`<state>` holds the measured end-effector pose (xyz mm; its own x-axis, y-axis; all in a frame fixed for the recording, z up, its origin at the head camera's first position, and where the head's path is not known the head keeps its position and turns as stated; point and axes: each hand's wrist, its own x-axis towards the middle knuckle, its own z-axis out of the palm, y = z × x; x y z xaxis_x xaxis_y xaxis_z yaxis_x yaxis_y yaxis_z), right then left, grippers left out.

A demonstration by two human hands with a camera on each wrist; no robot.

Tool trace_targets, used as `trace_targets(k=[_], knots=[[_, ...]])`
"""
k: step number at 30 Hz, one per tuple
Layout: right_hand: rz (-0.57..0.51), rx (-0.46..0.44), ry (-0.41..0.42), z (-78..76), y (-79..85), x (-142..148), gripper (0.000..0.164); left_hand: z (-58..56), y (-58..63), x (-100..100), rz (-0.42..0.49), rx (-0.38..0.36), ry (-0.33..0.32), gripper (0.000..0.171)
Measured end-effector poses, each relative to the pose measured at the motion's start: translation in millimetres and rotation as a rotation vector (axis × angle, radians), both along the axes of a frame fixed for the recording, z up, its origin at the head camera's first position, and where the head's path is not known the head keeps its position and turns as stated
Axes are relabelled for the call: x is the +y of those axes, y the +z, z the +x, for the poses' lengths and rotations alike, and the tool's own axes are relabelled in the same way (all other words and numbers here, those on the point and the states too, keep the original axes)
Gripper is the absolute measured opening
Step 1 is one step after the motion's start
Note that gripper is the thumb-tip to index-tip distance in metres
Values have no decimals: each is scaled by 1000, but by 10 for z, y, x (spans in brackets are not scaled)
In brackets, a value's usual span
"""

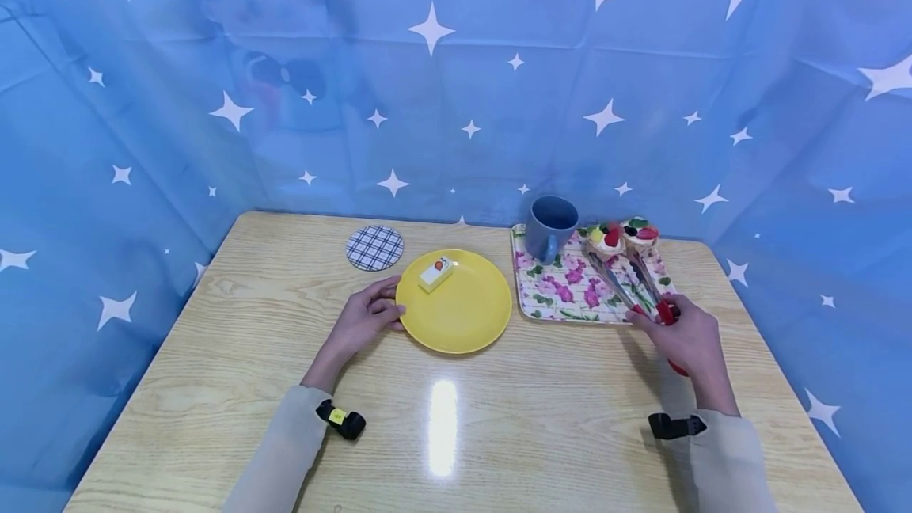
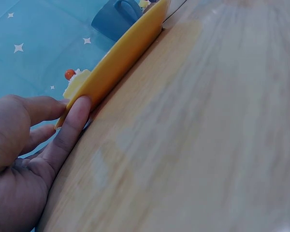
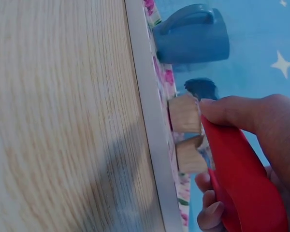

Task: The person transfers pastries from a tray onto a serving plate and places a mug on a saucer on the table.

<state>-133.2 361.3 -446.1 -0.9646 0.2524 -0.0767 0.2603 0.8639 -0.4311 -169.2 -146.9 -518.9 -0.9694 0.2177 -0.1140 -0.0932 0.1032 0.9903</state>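
Note:
My left hand holds the left rim of a round yellow plate, thumb and fingers at its edge in the left wrist view. On the plate lies a small cake slice with a red-orange topping. My right hand grips metal tongs by their red handles. The tongs' arms are spread and point away from me, their tips right at two fruit-topped cupcakes. These cupcakes sit side by side on a flowered tray; in the right wrist view their pale brown sides show.
A blue-grey mug stands at the tray's back left corner, its handle toward me. Left of the tray and behind the plate lies a round checked coaster. A blue curtain with white stars hangs close behind the wooden table.

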Motion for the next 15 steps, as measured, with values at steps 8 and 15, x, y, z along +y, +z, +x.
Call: trace_targets(k=[8,15], knots=[[-23,-24,18,-91,-17,47,97,-12,-2,-1,12,6,-3,60],[-19,-18,42,-164,-33,65,97,-5,0,-3,7,5,-7,60]])
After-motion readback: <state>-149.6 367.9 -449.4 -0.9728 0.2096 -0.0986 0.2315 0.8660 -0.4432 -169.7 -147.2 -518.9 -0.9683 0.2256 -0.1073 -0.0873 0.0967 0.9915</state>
